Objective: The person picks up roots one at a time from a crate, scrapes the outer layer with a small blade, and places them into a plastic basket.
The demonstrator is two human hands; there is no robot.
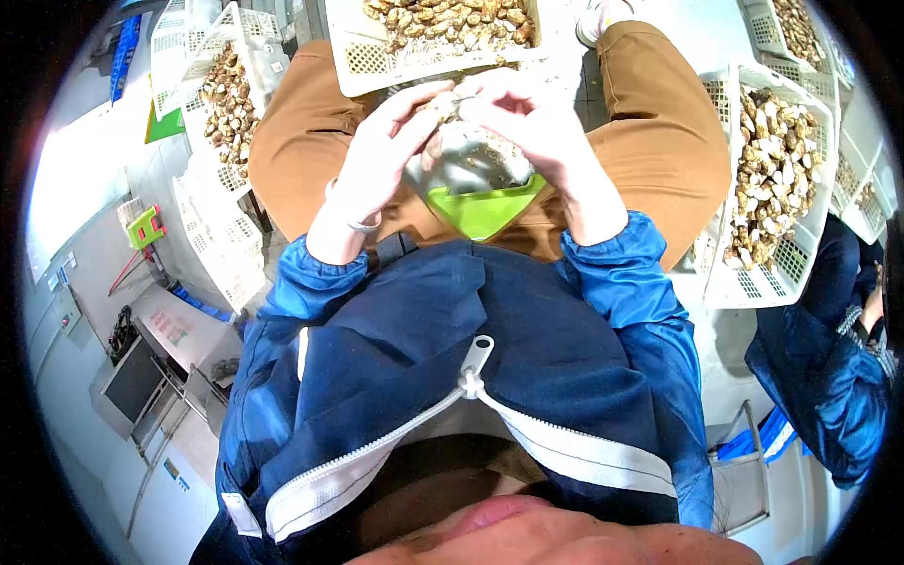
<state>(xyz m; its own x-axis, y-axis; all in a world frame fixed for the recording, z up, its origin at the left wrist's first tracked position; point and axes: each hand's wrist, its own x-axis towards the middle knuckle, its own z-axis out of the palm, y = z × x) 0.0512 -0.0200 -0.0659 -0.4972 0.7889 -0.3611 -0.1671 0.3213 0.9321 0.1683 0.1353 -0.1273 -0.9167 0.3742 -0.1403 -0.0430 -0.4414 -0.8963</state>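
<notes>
In the head view, the left hand (391, 137) and right hand (532, 118) have their fingers curled in, tips pinching a small, partly hidden brownish piece (443, 106) between them, with a bright-green-edged, greyish object (485, 212) just bodyward of both hands and a white plastic mesh crate (367, 58) of brown-and-white, mushroom-like lumps (452, 24) just beyond them.

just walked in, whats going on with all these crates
A seated person's left hand and right hand are close together, at something small and hard to make out, above a green-edged container at the lap. A white crate of brown-and-pale pieces stands just ahead; similar crates flank both sides.
</notes>
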